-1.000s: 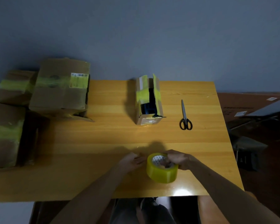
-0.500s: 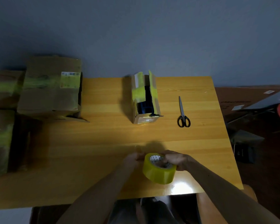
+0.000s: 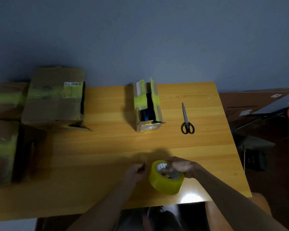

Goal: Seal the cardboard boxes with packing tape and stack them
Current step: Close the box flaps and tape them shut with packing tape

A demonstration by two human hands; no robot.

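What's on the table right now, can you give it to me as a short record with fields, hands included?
table: yellow wood
tape roll: yellow, tilted, near the front edge
right hand: grips the tape roll, fingers in its core
left hand: beside the tape roll, seems to pinch its loose end
small box: mid-table, top flaps apart, old yellow tape on them
scissors: closed, lying right of the small box, untouched
large boxes: three at the left, yellow tape across them
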